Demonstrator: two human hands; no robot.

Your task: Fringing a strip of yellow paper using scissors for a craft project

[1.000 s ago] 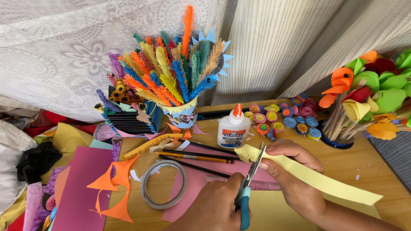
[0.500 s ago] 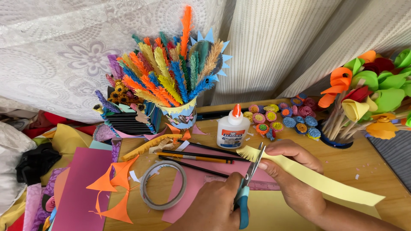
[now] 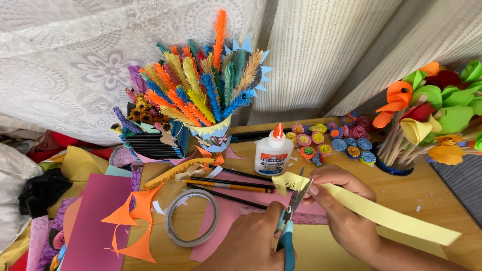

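Two hands (image 3: 301,226), scissors (image 3: 290,221) at yellow strip's (image 3: 386,213) fringed edge.

Two bare hands show at the desk's (image 3: 432,193) near edge: a left hand (image 3: 248,246) and a right hand (image 3: 346,208). One pair of blue-handled scissors (image 3: 290,221) and one long pale-yellow paper strip (image 3: 386,213) sit between them. One white glue bottle with an orange cap (image 3: 273,153) stands near the far edge. One grey roll of tape (image 3: 192,217) lies flat. Three thin dark pencils (image 3: 236,184) lie side by side. One decorated cup of paper feathers (image 3: 213,133) stands beside the bottle. Roughly a dozen small rolled paper flowers (image 3: 329,140) cluster at the far edge.
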